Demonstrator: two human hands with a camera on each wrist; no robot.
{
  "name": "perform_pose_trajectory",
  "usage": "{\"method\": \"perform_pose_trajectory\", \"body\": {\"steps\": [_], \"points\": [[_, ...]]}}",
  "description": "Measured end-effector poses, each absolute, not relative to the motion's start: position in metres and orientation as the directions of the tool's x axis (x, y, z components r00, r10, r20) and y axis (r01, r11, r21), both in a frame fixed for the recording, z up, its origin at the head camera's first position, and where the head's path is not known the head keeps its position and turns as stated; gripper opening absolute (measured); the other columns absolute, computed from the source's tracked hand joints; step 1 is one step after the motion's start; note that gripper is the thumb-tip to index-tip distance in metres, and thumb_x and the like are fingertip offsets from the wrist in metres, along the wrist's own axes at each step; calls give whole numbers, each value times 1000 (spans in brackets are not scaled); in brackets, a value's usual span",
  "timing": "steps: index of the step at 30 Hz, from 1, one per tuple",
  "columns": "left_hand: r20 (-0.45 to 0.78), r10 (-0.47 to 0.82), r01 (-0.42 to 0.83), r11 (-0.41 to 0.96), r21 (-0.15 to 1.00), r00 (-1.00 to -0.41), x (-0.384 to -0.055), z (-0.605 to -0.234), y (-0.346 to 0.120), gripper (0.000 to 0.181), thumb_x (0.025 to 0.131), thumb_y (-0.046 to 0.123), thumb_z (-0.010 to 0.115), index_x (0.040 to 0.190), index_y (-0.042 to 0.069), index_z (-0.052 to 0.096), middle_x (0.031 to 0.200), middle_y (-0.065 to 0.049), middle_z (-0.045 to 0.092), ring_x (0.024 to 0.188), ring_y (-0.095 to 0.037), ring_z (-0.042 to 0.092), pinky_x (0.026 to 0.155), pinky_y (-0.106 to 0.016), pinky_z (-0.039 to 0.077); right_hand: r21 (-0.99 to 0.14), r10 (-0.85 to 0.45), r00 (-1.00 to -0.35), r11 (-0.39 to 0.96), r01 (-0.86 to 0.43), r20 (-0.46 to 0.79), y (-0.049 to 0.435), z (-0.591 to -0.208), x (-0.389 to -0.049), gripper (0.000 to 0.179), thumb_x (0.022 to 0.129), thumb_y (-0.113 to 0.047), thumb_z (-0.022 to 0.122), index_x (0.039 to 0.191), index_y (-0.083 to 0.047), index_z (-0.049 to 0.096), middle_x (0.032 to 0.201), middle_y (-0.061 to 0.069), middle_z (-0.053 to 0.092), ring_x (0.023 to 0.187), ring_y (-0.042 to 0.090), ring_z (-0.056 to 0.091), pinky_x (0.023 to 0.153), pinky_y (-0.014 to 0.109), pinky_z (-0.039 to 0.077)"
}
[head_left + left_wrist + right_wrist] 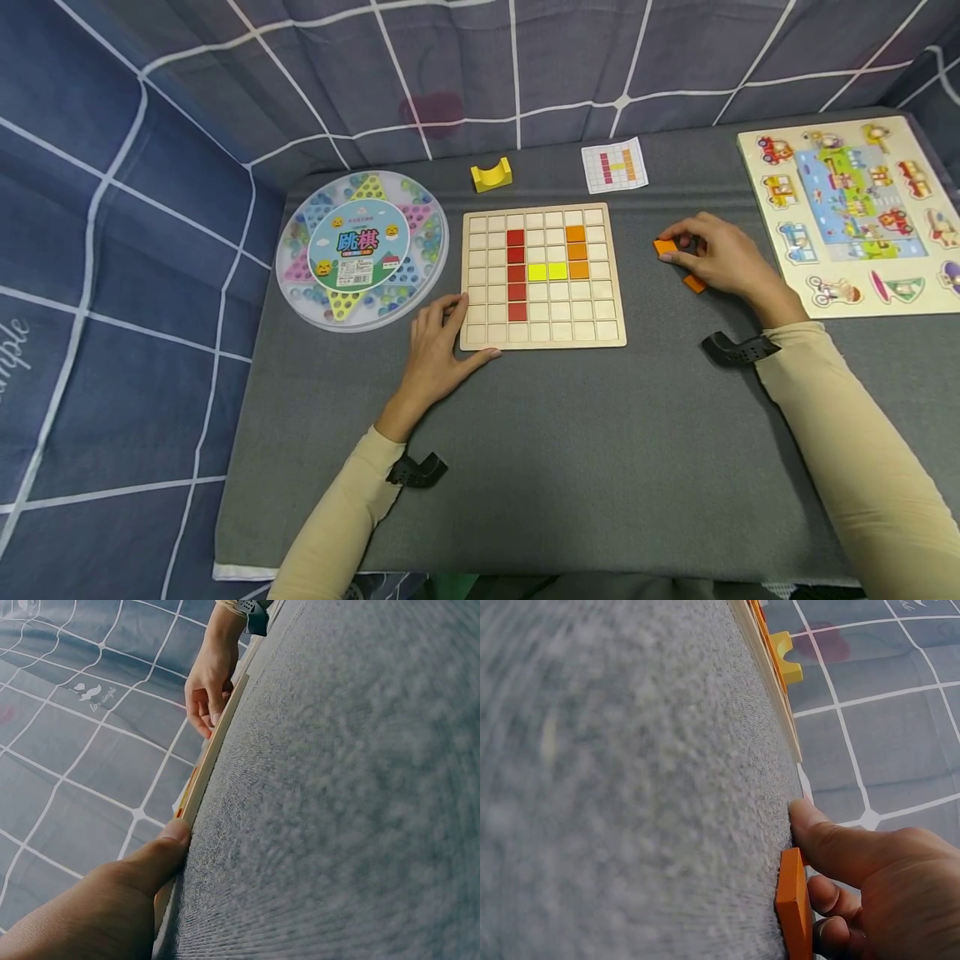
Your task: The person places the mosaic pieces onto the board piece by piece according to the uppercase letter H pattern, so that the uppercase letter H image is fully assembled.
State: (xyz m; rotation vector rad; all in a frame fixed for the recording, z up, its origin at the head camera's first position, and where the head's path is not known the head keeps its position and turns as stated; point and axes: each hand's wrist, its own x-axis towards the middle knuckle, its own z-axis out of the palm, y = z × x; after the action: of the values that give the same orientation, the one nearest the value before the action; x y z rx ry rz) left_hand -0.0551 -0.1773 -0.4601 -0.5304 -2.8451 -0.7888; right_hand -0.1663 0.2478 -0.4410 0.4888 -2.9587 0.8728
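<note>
A wooden grid board (pixel 536 333) bears a column of red tiles (pixel 516 273), two yellow tiles (pixel 547 272) and a column of three orange tiles (pixel 576 252). At its near left corner rests my left hand (pixel 435 350), fingertips along the left side and the straight thumb (pixel 174 832) at the near edge. To the right of the board, my right hand (pixel 716 254) pinches an orange tile (pixel 664 247) between thumb and fingers. Beneath that hand, another orange tile (pixel 694 284) lies on the cloth; the right wrist view shows an orange tile (pixel 793 904) close up beside the fingers.
Behind the board lie a printed pattern card (pixel 633 179) and a yellow arch block (pixel 491 175). A round Chinese checkers set (pixel 360 246) sits to the left. On the right is a picture puzzle board (pixel 832 304). A grid-patterned curtain (pixel 555 75) hangs behind the table.
</note>
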Motion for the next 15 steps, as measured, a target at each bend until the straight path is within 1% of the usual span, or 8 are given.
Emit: {"method": "perform_pose_trajectory", "body": {"steps": [15], "points": [[232, 296, 373, 805, 462, -927, -56, -462, -178, 94, 75, 50, 81, 149, 7, 42, 141, -14, 43, 116, -31, 42, 95, -50, 32, -529, -296, -951, 795, -298, 90, 248, -440, -166, 28, 90, -25, 73, 115, -13, 70, 94, 7, 56, 67, 5, 37, 61, 29, 29]]}}
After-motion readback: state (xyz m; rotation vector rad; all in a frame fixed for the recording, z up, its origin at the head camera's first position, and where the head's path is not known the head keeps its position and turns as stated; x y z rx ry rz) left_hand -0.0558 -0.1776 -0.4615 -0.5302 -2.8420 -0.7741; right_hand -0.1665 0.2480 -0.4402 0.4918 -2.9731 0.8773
